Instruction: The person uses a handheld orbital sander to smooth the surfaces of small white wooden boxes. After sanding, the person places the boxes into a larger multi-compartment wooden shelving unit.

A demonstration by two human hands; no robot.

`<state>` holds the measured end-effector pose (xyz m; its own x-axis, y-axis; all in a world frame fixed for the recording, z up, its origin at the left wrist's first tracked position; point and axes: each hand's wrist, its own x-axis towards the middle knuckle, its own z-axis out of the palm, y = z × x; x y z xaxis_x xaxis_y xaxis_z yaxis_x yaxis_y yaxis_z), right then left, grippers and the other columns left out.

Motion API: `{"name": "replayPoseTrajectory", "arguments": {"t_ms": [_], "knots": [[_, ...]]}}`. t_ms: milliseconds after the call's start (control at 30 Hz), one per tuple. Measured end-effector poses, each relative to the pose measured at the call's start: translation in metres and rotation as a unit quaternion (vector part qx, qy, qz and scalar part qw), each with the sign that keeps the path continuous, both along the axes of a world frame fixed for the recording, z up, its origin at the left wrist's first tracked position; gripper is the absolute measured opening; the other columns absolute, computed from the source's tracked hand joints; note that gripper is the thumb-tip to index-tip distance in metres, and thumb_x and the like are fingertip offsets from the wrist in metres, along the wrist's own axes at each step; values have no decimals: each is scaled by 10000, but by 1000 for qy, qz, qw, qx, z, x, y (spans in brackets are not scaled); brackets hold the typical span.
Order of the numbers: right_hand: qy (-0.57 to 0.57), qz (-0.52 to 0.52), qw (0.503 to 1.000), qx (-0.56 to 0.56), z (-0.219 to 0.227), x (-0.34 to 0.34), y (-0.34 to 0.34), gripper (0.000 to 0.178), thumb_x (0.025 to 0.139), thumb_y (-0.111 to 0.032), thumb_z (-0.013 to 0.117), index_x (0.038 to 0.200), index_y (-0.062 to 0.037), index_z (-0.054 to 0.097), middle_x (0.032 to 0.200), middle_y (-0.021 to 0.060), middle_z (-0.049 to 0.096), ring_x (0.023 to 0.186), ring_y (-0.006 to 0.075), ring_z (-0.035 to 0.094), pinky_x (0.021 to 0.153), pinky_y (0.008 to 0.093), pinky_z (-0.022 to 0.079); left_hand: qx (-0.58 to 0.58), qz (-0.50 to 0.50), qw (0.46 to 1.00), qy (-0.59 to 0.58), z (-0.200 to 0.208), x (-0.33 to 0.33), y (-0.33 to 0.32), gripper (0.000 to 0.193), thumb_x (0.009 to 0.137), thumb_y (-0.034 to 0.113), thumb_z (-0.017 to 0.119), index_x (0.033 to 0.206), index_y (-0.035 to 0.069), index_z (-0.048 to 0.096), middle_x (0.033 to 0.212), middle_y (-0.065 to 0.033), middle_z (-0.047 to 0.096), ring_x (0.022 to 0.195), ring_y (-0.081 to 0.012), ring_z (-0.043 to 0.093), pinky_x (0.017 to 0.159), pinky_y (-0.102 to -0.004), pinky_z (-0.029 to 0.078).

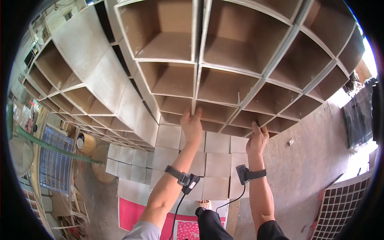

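Observation:
A tall stack of open-fronted boxes (pixel 228 69), pale-rimmed and brown inside, rises in front of me. Low in the stack, my left hand (pixel 192 127) pinches the upright edge where two boxes meet, thumb and finger on either side. Further right, my right hand (pixel 257 139) grips the rim of a bottom-row box, its thumb reaching over the edge into the opening. The undersides of both hands' grips are partly hidden. Each wrist wears a dark strap with a small black device and a cable.
Another stack of boxes (pixel 86 52) stands close on the left. Square pale boards or box faces (pixel 216 164) lie below my hands, beside a pink sheet (pixel 130 212). A blue plastic crate (pixel 56 158) is at left, a gridded rack (pixel 340 210) at lower right, and black wrapped goods (pixel 362 116) at far right.

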<state>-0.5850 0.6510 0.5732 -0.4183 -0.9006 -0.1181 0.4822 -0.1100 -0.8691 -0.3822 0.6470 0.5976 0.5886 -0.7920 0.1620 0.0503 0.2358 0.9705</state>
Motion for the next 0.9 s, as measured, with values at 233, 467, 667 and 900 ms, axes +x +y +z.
{"name": "replayPoseTrajectory", "arguments": {"t_ms": [233, 467, 667, 900], "knots": [[-5, 18, 1000, -2, -23, 8, -15, 267, 887, 13, 607, 1151, 47, 629, 1103, 63, 655, 1006, 128, 569, 907, 264, 426, 33, -36, 995, 83, -23, 12, -4, 246, 925, 106, 645, 1147, 0, 632, 1074, -21, 650, 993, -100, 536, 931, -264, 381], [37, 35, 999, -7, -34, 16, -13, 351, 877, 6, 575, 1221, 72, 594, 1140, 76, 638, 1030, 148, 547, 930, 275, 403, 23, -34, 991, 124, -40, 20, -4, 263, 922, 97, 650, 1165, 0, 631, 1112, -32, 658, 1016, -106, 554, 930, -270, 393], [22, 33, 999, -28, -39, 17, -12, 315, 881, 21, 576, 1191, 66, 614, 1095, 56, 643, 994, 131, 543, 926, 270, 400, -3, -13, 994, 105, -47, 18, -5, 218, 924, 114, 644, 1095, -21, 638, 969, -9, 632, 893, -75, 507, 820, -251, 400], [30, 49, 998, -19, -35, 25, -5, 322, 906, -1, 581, 1221, 64, 598, 1139, 67, 632, 1032, 137, 536, 937, 269, 393, -25, -8, 994, 108, -41, 26, 2, 191, 937, 144, 641, 1038, -18, 646, 878, 31, 605, 804, -50, 465, 741, -224, 389]]}}
